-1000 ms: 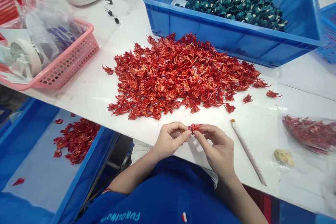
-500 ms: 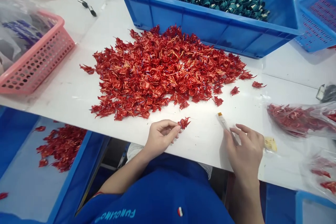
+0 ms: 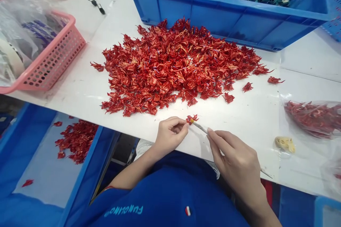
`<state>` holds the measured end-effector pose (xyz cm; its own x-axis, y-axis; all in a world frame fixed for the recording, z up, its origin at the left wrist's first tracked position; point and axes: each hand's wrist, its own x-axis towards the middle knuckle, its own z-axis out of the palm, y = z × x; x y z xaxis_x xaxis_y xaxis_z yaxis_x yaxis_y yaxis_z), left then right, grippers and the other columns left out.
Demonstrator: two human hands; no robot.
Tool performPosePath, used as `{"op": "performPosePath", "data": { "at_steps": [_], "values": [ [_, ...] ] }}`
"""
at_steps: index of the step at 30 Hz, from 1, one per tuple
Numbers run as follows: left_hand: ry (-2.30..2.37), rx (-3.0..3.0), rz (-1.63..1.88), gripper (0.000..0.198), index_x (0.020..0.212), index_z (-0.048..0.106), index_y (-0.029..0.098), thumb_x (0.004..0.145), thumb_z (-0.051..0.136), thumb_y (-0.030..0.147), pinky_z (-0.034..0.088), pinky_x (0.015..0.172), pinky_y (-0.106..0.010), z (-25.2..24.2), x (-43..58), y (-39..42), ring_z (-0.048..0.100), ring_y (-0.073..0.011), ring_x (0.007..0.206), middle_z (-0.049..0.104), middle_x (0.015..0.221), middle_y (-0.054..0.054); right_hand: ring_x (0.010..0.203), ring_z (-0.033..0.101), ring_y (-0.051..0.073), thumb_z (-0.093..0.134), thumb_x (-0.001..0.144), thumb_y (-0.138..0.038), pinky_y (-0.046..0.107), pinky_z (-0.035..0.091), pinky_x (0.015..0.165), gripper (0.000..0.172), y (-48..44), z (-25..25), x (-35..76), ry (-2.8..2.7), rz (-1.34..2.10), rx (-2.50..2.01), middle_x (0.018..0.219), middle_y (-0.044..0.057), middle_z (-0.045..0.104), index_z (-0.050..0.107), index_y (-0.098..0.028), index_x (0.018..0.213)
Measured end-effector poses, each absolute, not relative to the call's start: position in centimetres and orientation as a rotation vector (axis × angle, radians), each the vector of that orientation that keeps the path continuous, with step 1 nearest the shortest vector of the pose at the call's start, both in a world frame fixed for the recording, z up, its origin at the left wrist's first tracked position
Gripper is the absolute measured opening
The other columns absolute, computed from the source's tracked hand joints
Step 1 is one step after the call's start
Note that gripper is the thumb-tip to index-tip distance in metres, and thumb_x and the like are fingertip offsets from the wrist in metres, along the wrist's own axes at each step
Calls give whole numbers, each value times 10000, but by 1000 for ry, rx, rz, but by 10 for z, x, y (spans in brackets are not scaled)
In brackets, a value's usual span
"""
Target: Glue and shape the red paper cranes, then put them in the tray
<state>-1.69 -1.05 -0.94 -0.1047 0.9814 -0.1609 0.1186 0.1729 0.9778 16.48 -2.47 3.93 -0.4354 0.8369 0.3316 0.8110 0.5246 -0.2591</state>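
My left hand (image 3: 172,134) pinches a small red ribbon flower (image 3: 189,118) between thumb and fingers, just above the white table. My right hand (image 3: 234,163) is closed around a slim paintbrush (image 3: 200,127), its flat yellowish tip against the flower. The brush's thin back end sticks out behind the hand. Beyond both hands spreads a large pile of similar red flowers (image 3: 170,67), with pointed, frayed-looking petals. A few single ones lie along the pile's right side, including a loose flower (image 3: 247,87).
A blue bin (image 3: 213,14) of dark green ribbon loops stands behind the pile. At left is a pink basket (image 3: 53,62) with plastic bags. A clear bag of red pieces (image 3: 311,117) and a yellow bundle (image 3: 285,144) lie right. Below left, a blue tray (image 3: 80,181) holds more flowers.
My right hand has moved left with the brush, bringing its tip onto the flower. My left hand still holds the flower. The whole view has shifted slightly.
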Motion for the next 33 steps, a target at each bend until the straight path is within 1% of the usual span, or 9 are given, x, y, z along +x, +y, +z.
{"op": "performPosePath", "data": {
  "at_steps": [3, 5, 9, 12, 17, 20, 23, 30, 33],
  "values": [
    [1446, 1187, 1090, 139, 669, 700, 145, 757, 666, 248, 437, 432, -194, -9, -17, -10, 534, -87, 465, 633, 620, -25, 542, 590, 129, 473, 926, -97, 273, 384, 480, 242, -24, 42, 160, -2496, -7, -1396, 708, 27, 682, 706, -155, 954],
    [1448, 1201, 1092, 139, 665, 697, 146, 758, 659, 241, 439, 439, -198, -9, -17, -10, 539, -92, 474, 627, 615, -24, 533, 576, 127, 479, 920, -93, 279, 365, 474, 240, -24, 43, 158, -2516, -32, -1411, 699, 21, 675, 710, -155, 940],
    [1471, 1178, 1088, 152, 670, 704, 147, 770, 649, 248, 446, 448, -208, -9, -18, -10, 536, -97, 485, 632, 624, -30, 560, 586, 121, 496, 913, -74, 270, 376, 494, 232, -25, 45, 157, -2447, -49, -1400, 735, 25, 691, 707, -152, 969],
    [1469, 1186, 1078, 144, 680, 715, 150, 767, 656, 249, 444, 445, -204, -10, -18, -10, 541, -96, 488, 645, 638, -34, 609, 613, 127, 500, 922, -89, 259, 413, 542, 228, -24, 47, 158, -2397, -26, -1397, 773, 35, 704, 699, -157, 1010],
    [1473, 1198, 1083, 147, 670, 710, 151, 768, 652, 244, 445, 444, -205, -10, -17, -10, 545, -96, 486, 647, 638, -35, 512, 549, 129, 464, 911, -76, 279, 343, 473, 257, -24, 46, 157, -2546, -68, -1438, 685, 23, 666, 703, -170, 915],
    [1476, 1194, 1083, 153, 663, 709, 151, 766, 648, 247, 448, 445, -210, -9, -17, -10, 544, -96, 478, 646, 638, -36, 543, 565, 125, 470, 914, -77, 262, 363, 500, 249, -23, 46, 155, -2498, -88, -1448, 728, 29, 685, 699, -168, 945],
    [1489, 1195, 1078, 152, 652, 703, 152, 763, 648, 241, 439, 440, -208, -10, -17, -11, 540, -94, 473, 636, 625, -30, 511, 540, 123, 461, 919, -83, 269, 345, 478, 250, -22, 48, 153, -2522, -99, -1443, 700, 25, 670, 698, -161, 899],
    [1481, 1195, 1079, 147, 652, 699, 154, 765, 643, 232, 436, 435, -206, -9, -17, -10, 542, -92, 471, 626, 615, -24, 489, 535, 132, 462, 915, -92, 279, 323, 454, 255, -21, 48, 151, -2555, -95, -1452, 667, 21, 647, 702, -160, 860],
    [1473, 1132, 1088, 154, 652, 698, 147, 760, 654, 248, 452, 434, -209, -10, -18, -10, 546, -91, 462, 631, 628, -29, 514, 556, 129, 477, 905, -83, 274, 347, 466, 247, -22, 47, 151, -2521, -72, -1425, 713, 28, 668, 711, -147, 950]
  ]
}}
